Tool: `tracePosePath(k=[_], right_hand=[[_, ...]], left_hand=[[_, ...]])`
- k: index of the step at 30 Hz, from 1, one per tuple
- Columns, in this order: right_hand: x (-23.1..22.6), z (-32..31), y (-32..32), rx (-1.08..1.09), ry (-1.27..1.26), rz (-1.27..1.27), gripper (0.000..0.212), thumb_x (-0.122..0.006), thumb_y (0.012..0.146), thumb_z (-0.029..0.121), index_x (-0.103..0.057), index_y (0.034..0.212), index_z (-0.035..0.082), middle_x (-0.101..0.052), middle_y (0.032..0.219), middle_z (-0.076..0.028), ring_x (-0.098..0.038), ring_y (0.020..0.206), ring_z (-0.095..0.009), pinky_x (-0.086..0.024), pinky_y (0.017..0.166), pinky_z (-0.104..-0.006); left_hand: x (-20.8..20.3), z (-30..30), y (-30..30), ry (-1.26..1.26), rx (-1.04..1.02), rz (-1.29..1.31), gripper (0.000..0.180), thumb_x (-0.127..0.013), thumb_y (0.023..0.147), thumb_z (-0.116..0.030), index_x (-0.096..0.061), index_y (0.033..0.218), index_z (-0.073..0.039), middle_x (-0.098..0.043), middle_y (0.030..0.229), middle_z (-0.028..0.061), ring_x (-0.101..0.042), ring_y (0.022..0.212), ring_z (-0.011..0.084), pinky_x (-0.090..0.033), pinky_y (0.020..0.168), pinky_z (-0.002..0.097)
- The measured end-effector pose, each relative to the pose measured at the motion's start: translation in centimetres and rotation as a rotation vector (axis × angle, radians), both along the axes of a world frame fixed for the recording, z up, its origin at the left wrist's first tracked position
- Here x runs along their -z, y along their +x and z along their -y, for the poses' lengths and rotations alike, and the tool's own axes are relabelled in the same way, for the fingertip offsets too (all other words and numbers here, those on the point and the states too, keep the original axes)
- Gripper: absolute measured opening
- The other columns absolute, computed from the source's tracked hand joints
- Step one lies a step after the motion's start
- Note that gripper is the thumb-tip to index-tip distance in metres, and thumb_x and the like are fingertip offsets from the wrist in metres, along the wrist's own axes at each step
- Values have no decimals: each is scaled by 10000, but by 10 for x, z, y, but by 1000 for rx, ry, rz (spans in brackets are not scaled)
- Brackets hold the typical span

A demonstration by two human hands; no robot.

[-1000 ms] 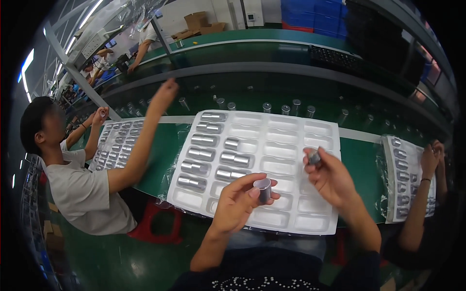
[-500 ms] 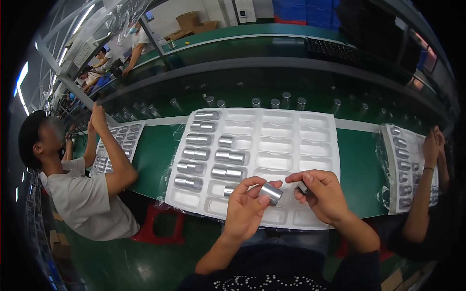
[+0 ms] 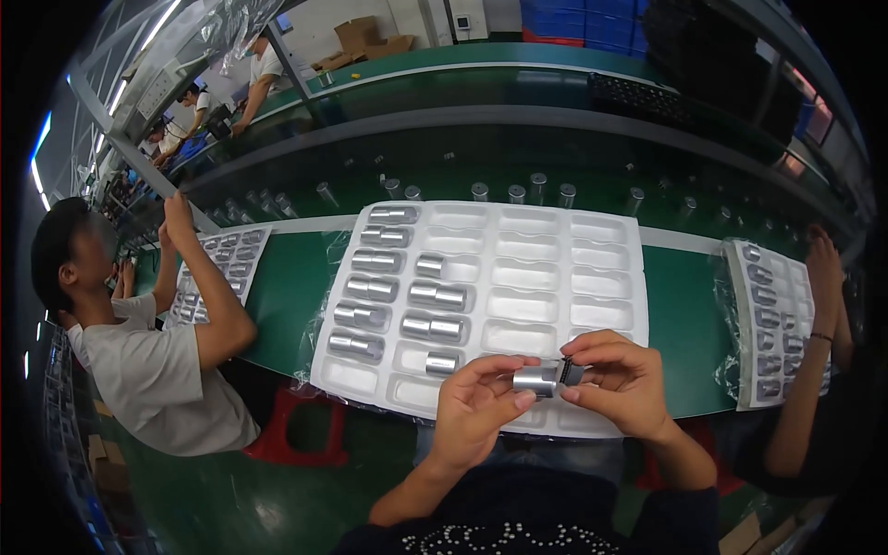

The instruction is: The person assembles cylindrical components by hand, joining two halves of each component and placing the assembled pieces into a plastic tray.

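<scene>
Over the near part of a white moulded tray point(image 3: 520, 335), my left hand point(image 3: 472, 407) grips a shiny silver metal cylinder point(image 3: 534, 381) between thumb and fingers, lying sideways. Close against its right end, my right hand point(image 3: 622, 384) pinches a short grey piece with a dark, toothed-looking edge point(image 3: 570, 372). Whether the two parts touch I cannot tell. Silver cylinders fill much of the tray's left column, and several more lie in the second column, among them a short one point(image 3: 442, 362) just left of my left hand. The bare slots are on the right.
Upright silver cylinders point(image 3: 516, 194) stand along the dark green strip behind the tray. A co-worker point(image 3: 153, 361) sits at left by another filled tray point(image 3: 222, 264); a second co-worker's arm point(image 3: 803, 379) reaches over a tray point(image 3: 751, 388) at right. A red stool point(image 3: 338, 430) stands below.
My hands have come together: the cylinder in my left hand has turned level, and the small piece in my right hand is now at its end. The standing cylinders behind have shifted slightly left.
</scene>
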State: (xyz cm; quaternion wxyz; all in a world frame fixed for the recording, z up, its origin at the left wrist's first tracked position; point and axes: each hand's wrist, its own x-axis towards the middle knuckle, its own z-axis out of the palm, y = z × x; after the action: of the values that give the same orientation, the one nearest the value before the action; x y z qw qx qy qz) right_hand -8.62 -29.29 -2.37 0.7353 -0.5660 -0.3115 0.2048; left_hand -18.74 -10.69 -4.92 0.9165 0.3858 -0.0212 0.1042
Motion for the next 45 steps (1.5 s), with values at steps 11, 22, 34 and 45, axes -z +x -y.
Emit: tracePosePath(k=[11, 22, 34, 45], right_hand=[[-7, -2, -13, 126, 51, -103, 366, -671, 854, -93, -586, 1208, -56, -615, 1178, -181, -618, 1116, -230, -543, 914, -323], [-11, 3, -7, 8, -8, -267, 208, -573, 969, 34, -642, 1126, -84, -639, 1073, -164, -677, 835, -198, -565, 733, -284], [-8, 1, -17, -22, -37, -158, 297, -658, 894, -31, -629, 1183, -89, -602, 1171, -164, -664, 862, -155, -567, 763, -254], [-29, 10, -8, -54, -316, 155, 368, -771, 766, -48, -692, 1125, -44, -662, 1046, -167, -671, 914, -188, -551, 760, -247]], left_hand=[[3, 5, -5, 108, -79, 8, 391, -637, 834, 168, -562, 1203, 63, -574, 1266, 215, -589, 1166, 248, -522, 953, 333], [1, 2, -8, 566, -210, 175, 426, -690, 745, 208, -593, 1129, 51, -567, 1223, 250, -589, 1162, 328, -534, 970, 428], [0, 2, -6, 553, -172, 162, 370, -687, 733, 220, -623, 1066, 71, -599, 1171, 275, -613, 1138, 353, -551, 958, 442], [0, -10, -1, 719, -191, 213, 407, -780, 662, 151, -665, 1035, 34, -684, 1068, 242, -657, 996, 290, -551, 838, 358]])
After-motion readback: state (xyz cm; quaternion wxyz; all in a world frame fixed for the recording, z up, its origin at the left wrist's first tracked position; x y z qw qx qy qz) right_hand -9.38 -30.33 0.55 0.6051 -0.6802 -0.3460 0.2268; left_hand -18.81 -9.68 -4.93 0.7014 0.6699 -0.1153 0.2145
